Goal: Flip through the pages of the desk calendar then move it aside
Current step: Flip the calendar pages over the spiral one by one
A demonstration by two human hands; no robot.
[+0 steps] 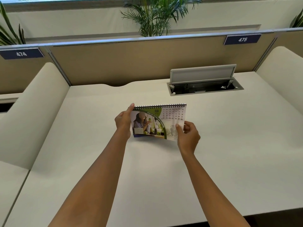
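A spiral-bound desk calendar point(157, 122) stands on the white desk point(147, 169), near its middle, showing the FEB page with a photo on the left and a date grid on the right. My left hand point(123, 121) grips the calendar's left edge, thumb up at the spiral binding. My right hand point(186, 133) pinches the lower right corner of the front page between thumb and fingers. That corner is lifted slightly off the pages behind it.
An open cable box point(205, 86) with a raised grey lid is set into the desk behind the calendar. A tan partition point(131, 63) with labels 474 and 475 closes the back. Curved white dividers point(32, 112) flank both sides. Plants stand behind the partition.
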